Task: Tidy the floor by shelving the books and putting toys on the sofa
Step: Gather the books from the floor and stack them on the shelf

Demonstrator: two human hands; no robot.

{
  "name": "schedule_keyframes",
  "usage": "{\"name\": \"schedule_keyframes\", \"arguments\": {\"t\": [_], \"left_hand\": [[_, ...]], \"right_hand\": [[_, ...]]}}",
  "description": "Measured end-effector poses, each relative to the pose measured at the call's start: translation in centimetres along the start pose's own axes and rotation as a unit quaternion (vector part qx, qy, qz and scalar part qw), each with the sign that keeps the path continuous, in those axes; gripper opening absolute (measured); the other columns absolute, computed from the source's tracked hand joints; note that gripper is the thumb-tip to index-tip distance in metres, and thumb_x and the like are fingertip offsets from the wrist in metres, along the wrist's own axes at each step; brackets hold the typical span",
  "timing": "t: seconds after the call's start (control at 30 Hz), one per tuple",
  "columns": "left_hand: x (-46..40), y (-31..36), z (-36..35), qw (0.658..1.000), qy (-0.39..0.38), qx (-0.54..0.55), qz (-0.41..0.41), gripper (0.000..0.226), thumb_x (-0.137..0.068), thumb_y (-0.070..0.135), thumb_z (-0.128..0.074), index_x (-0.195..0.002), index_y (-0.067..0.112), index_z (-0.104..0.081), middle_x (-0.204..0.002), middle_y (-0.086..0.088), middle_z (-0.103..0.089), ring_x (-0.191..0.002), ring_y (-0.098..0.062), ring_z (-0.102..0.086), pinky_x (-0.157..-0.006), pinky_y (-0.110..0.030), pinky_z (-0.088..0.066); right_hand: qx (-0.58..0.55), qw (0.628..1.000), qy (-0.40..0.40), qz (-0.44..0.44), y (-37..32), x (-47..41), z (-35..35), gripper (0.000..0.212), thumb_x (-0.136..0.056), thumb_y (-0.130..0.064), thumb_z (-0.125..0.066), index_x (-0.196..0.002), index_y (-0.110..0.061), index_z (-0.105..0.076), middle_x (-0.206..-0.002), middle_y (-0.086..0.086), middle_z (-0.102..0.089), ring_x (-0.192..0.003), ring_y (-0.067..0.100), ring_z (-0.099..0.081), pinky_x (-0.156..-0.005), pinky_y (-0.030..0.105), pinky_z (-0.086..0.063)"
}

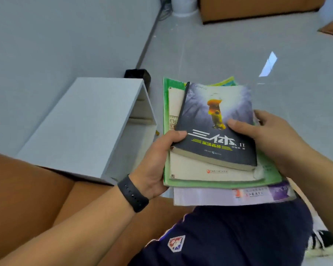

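Observation:
I hold a stack of books in front of me, above my lap. On top lies a dark paperback with an orange figure on its cover. Under it are a cream book, a green-edged book and a pale purple one at the bottom. My left hand, with a black band on its wrist, grips the stack's left edge, thumb on the paperback's corner. My right hand grips the right side, thumb pressed on the paperback's cover. The white bookshelf stands to the left, against the wall.
A brown sofa fills the lower left, and another sofa section sits at the far top. A white round container stands by the wall. A small black box sits behind the shelf. Grey tiled floor spreads beyond.

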State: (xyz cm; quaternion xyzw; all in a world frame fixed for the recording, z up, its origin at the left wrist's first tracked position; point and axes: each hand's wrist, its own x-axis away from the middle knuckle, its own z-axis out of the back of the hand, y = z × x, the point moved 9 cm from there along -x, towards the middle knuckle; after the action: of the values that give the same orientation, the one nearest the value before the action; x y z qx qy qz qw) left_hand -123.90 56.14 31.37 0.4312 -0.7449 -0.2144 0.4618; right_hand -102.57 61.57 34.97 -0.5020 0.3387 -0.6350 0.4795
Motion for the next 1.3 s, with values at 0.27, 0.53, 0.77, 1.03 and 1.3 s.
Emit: {"name": "schedule_keyframes", "arguments": {"t": [0.27, 0.53, 0.77, 1.03, 1.3], "left_hand": [[4.5, 6.9, 12.4, 0.981, 0.148, 0.079, -0.095, 0.040, -0.089, 0.027, -0.057, -0.117, 0.004, -0.071, -0.122, -0.023, -0.069, -0.102, -0.038, -0.068, -0.096, -0.049, -0.052], [6.0, 7.3, 22.9, 0.920, 0.313, 0.171, -0.165, 0.044, -0.092, 0.025, -0.059, -0.132, 0.006, -0.062, -0.126, -0.021, -0.067, -0.116, -0.041, -0.064, -0.101, -0.055, -0.050], [4.7, 2.0, 25.0, 0.901, 0.404, 0.098, -0.123, 0.039, -0.097, 0.020, -0.063, -0.133, 0.012, -0.053, -0.121, -0.008, -0.072, -0.104, -0.027, -0.072, -0.090, -0.047, -0.058], [10.0, 9.8, 24.1, 0.735, 0.508, -0.322, -0.314, 0.055, -0.067, 0.032, -0.065, -0.117, 0.026, -0.042, -0.115, 0.004, -0.040, -0.106, -0.025, -0.046, -0.089, -0.035, -0.041], [1.3, 9.1, 22.8, 0.602, 0.269, -0.741, -0.128, 0.086, -0.078, 0.073, -0.039, -0.156, 0.039, -0.025, -0.166, -0.001, -0.013, -0.154, -0.026, -0.004, -0.125, -0.047, -0.008]], "right_hand": [[0.056, 0.982, -0.146, 0.106, -7.7, -3.8, -15.6, 0.026, -0.083, -0.033, -0.081, -0.105, -0.036, -0.066, -0.091, -0.026, -0.071, -0.079, -0.011, -0.067, -0.068, 0.014, -0.051], [0.002, 0.956, -0.294, -0.016, -3.4, -3.4, -25.3, 0.052, -0.092, -0.022, -0.072, -0.137, -0.037, -0.050, -0.116, 0.001, -0.069, -0.078, 0.017, -0.073, -0.068, 0.036, -0.062], [-0.082, 0.971, -0.218, -0.053, 1.4, -2.9, -26.5, 0.077, -0.096, -0.018, -0.067, -0.154, -0.041, -0.022, -0.141, -0.014, -0.053, -0.114, 0.011, -0.064, -0.084, 0.032, -0.055], [-0.034, 0.970, -0.239, -0.023, 2.5, 0.6, -28.1, 0.056, -0.098, -0.012, -0.056, -0.127, -0.059, -0.046, -0.108, -0.036, -0.067, -0.101, 0.005, -0.070, -0.100, 0.039, -0.053], [0.016, 0.946, -0.322, -0.043, 0.8, 0.1, -33.3, 0.085, -0.081, -0.036, -0.060, -0.152, -0.058, -0.018, -0.139, -0.023, -0.057, -0.123, 0.007, -0.058, -0.107, 0.040, -0.049]]}}
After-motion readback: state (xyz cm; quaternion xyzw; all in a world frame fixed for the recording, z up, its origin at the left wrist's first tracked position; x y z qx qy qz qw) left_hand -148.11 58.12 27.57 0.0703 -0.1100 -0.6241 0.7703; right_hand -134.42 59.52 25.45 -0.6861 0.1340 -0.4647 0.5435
